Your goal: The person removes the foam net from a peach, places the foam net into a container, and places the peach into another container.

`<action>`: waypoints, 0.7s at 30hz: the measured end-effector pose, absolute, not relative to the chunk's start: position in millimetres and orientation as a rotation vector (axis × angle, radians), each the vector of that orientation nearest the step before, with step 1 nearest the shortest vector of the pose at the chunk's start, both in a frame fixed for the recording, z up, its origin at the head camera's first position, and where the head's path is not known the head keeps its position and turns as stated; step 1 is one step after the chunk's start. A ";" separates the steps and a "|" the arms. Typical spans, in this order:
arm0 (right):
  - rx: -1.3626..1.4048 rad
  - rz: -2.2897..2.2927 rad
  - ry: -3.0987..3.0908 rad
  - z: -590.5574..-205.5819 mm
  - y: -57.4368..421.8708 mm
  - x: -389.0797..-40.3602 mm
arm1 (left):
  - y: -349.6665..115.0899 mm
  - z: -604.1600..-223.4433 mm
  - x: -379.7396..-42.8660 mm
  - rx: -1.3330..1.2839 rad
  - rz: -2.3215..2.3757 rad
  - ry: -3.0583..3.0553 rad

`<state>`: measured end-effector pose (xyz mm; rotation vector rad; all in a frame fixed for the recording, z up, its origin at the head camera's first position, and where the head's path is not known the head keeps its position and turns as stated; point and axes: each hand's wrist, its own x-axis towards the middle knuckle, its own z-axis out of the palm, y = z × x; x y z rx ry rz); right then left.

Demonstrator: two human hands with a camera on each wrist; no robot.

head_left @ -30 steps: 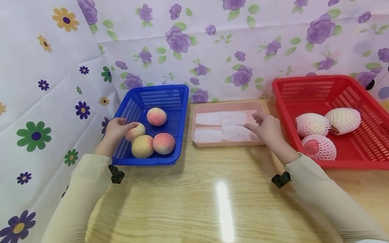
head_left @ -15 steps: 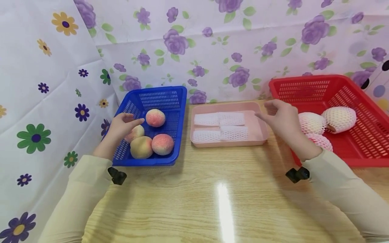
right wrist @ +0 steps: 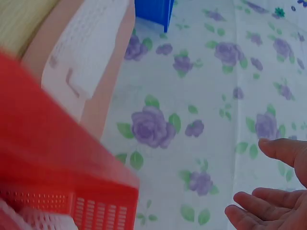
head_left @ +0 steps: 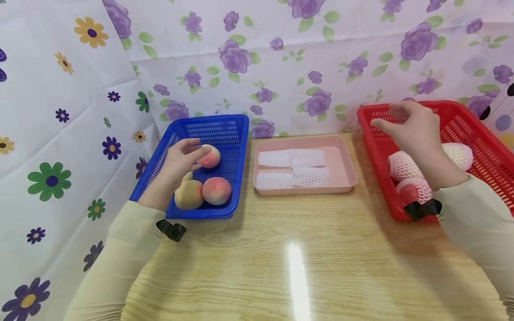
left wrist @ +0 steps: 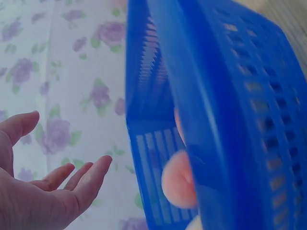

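Note:
My left hand (head_left: 180, 160) hovers over the blue basket (head_left: 243, 165) with its fingers loosely bent and holding nothing. Below it lie several peaches, among them a pink one (head_left: 217, 191) and a yellowish one (head_left: 188, 195); another is mostly hidden by the hand. In the left wrist view the hand (left wrist: 53, 191) appears beside the basket wall, fingers spread. Over the red basket (head_left: 371, 167) hangs my right hand (head_left: 419, 129), thumb and fingers apart with nothing between them. Beneath it are three peaches in foam nets, one in a pink net (head_left: 413, 189), partly covered by the wrist.
A pink tray (head_left: 345, 167) stands between the baskets, holding several flat white foam nets (head_left: 309, 177) in two rows. Flowered cloth (head_left: 277, 89) hangs behind and at the left. The wooden table (head_left: 249, 258) stretches out in front.
My right hand has moved from the tray's right end, rightward and up, to above the red basket. The left hand has lifted off the peaches and shifted right.

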<state>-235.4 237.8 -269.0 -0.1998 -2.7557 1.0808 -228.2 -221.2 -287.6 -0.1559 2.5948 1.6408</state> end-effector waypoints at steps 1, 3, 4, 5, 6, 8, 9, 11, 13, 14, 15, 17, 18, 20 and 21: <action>-0.220 1.081 -2.753 -268.2 242.9 -237.0 | -216.5 -287.7 -229.1 -0.156 1.655 2.591; -0.261 1.089 -2.751 -266.9 252.8 -239.0 | -207.0 -289.1 -231.1 -0.153 1.696 2.571; -0.283 1.099 -2.751 -266.2 257.0 -239.6 | -202.0 -290.3 -232.0 -0.152 1.723 2.553; -0.305 1.115 -2.745 -266.1 260.9 -239.9 | -197.5 -292.1 -232.9 -0.152 1.745 2.536; -0.329 1.136 -2.743 -266.0 264.6 -240.0 | -192.8 -293.8 -233.3 -0.144 1.776 2.511; -0.373 1.166 -2.737 -266.1 271.2 -241.1 | -183.3 -297.6 -233.2 -0.132 1.834 2.459; -0.388 1.167 -2.734 -266.3 274.2 -241.7 | -178.6 -299.3 -232.8 -0.120 1.858 2.432; -0.435 1.146 -2.725 -267.0 279.6 -243.1 | -168.9 -301.8 -231.4 -0.079 1.892 2.384; -0.488 1.113 -2.713 -267.5 284.8 -243.9 | -158.7 -303.8 -230.4 -0.038 1.909 2.352; -0.513 1.095 -2.705 -267.6 287.5 -243.9 | -153.7 -304.9 -230.3 -0.016 1.916 2.340; -0.541 1.082 -2.697 -267.8 290.4 -244.1 | -148.8 -306.0 -230.4 0.012 1.927 2.325; -0.584 1.072 -2.675 -268.2 296.1 -244.3 | -139.0 -309.0 -230.8 0.042 1.953 2.312; -0.597 1.072 -2.669 -268.3 299.2 -244.5 | -134.4 -310.6 -231.2 0.053 1.965 2.311; -0.619 1.087 -2.654 -269.4 305.2 -245.5 | -125.2 -314.8 -232.1 0.079 2.009 2.292; -0.633 1.097 -2.647 -270.3 308.2 -245.9 | -120.3 -316.9 -232.4 0.091 2.022 2.290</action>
